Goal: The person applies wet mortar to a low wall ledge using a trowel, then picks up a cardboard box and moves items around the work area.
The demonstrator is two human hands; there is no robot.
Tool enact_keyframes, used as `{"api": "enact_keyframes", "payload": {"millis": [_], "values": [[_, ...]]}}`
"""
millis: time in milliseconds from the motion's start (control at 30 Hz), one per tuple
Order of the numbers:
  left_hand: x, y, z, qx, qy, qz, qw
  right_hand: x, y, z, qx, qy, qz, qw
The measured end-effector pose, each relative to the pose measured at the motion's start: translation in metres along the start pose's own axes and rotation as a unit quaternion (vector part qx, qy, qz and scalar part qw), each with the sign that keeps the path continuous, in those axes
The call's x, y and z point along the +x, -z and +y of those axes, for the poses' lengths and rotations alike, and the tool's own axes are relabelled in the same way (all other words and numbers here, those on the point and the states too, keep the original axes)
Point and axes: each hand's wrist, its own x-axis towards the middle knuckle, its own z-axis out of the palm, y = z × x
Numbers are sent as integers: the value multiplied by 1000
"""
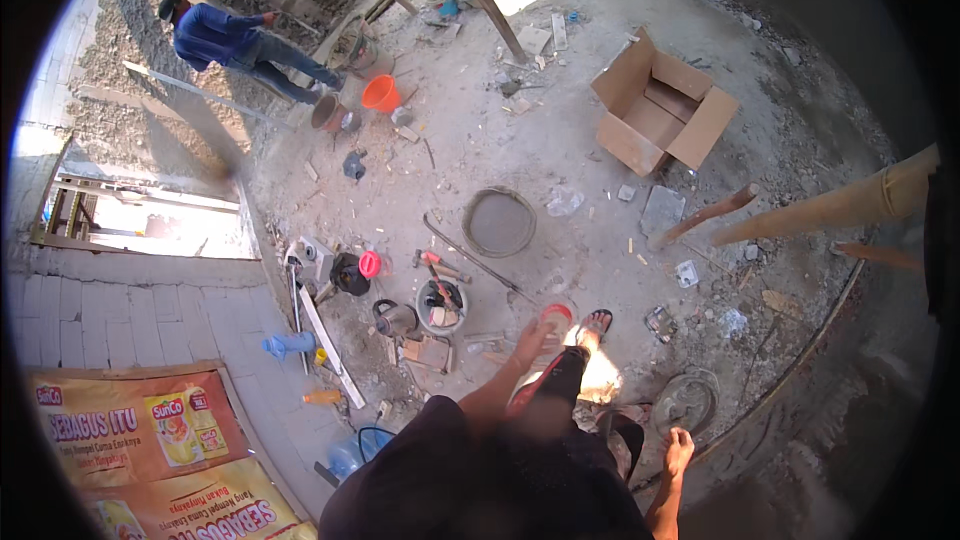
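steady the red-rimmed object [558, 311], just beside the sandalled foot [595, 326], with the left hand [530, 345] at its edge, unable to tell whether gripping, and balance using the right hand [679, 451], loosely curled, seemingly empty, near the grey tub [713, 395].

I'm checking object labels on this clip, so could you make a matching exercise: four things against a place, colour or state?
1 Left hand
2 Right hand
3 Cardboard box
4 Co-worker's shirt

A Blue
B At a round grey tub
C At a red-edged object
D Flaps open

Pairs: 1-C; 2-B; 3-D; 4-A
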Motion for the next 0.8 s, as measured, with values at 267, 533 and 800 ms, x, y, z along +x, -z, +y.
{"api": "enact_keyframes", "payload": {"millis": [267,533,800], "values": [[-18,-101,-68,421,-203,-123,875,-51,74,204,10,-331,68,941],[-26,-180,-149,410,-183,-292,845,42,83,153,-204,-311,137,918],[11,-194,-189,605,-216,-270,717,133,21,260,-85,-396,14,914]]}}
